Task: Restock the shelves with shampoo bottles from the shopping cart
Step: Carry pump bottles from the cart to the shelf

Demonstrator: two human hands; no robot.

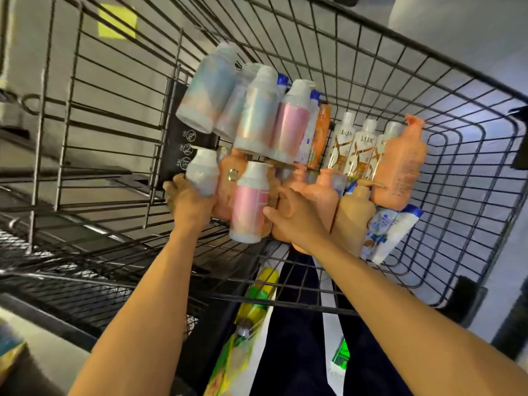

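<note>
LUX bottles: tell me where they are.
In the head view the LUX bottles stand right of centre in the shopping cart, between a slim orange bottle and a peach pump bottle.
</note>
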